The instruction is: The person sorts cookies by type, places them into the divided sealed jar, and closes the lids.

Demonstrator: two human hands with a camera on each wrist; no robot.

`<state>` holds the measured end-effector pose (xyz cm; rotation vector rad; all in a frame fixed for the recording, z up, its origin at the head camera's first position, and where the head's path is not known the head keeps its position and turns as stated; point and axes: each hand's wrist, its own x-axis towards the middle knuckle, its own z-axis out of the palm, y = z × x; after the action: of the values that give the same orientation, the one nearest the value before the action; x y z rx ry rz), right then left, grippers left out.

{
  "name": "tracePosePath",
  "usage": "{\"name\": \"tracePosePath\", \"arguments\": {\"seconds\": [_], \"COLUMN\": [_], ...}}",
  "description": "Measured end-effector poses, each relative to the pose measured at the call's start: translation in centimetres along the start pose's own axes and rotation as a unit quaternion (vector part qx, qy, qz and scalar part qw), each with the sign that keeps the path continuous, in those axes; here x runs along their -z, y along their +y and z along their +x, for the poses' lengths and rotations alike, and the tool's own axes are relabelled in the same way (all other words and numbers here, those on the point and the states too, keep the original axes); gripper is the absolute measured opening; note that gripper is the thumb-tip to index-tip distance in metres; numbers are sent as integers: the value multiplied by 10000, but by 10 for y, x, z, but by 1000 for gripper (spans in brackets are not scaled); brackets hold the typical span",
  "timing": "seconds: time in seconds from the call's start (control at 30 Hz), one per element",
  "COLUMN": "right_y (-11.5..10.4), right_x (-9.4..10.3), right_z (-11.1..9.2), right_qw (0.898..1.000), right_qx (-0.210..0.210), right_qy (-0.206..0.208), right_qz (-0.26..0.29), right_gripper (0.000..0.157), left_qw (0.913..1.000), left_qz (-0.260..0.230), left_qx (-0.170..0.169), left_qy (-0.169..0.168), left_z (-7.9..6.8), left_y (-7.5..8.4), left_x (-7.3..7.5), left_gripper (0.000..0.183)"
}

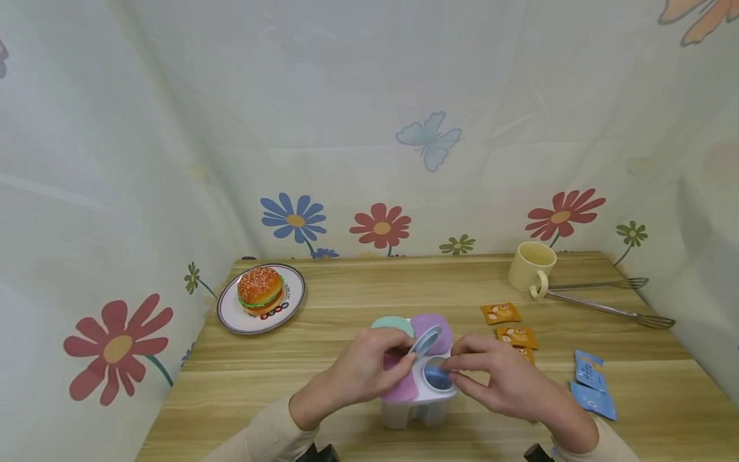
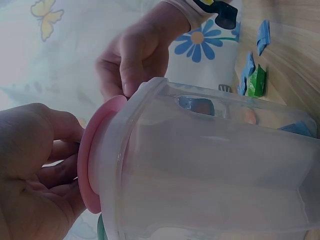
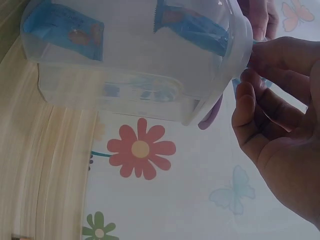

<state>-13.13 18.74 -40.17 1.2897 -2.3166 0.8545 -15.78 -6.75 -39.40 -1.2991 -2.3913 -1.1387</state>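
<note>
A clear, white-rimmed box (image 1: 395, 417) with several round-lidded compartments stands on the wooden table. My left hand (image 1: 360, 364) holds up its blue lid (image 1: 428, 340) between thumb and fingers. Under that lid, my right hand (image 1: 499, 371) pinches the end of a blue packet (image 3: 195, 31), most of which hangs inside the opening. At the bottom of the same compartment lies another blue packet (image 3: 65, 32). The pink lid (image 1: 402, 386), purple lid (image 1: 437, 328) and green lid (image 1: 394, 323) lie over the other compartments. Part of the left hand's fingers is hidden behind the blue lid.
Orange packets (image 1: 501, 313) lie right of the box, with blue packets (image 1: 593, 399) farther right. A green packet (image 2: 257, 81) shows in the left wrist view. Behind are a yellow mug (image 1: 528, 266), two metal utensils (image 1: 606, 307), and a plate (image 1: 231, 316) bearing a burger (image 1: 260, 289).
</note>
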Motion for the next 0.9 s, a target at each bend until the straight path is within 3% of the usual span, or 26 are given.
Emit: {"name": "tracePosePath", "arguments": {"seconds": [0.17, 0.3, 0.9], "right_y": [1, 1, 3], "right_x": [-2, -3, 0], "right_z": [-1, -1, -1], "right_qw": [9999, 9997, 9997], "right_qx": [64, 152, 23], "right_qy": [-116, -187, -198], "right_qz": [11, -93, 131], "right_gripper": [16, 2, 6], "left_qw": [10000, 9999, 10000], "left_qz": [29, 36, 11], "left_qx": [-59, -79, 43], "left_qy": [37, 64, -2], "left_z": [0, 0, 0], "left_y": [0, -1, 2], "left_x": [0, 0, 1], "left_gripper": [4, 5, 4]}}
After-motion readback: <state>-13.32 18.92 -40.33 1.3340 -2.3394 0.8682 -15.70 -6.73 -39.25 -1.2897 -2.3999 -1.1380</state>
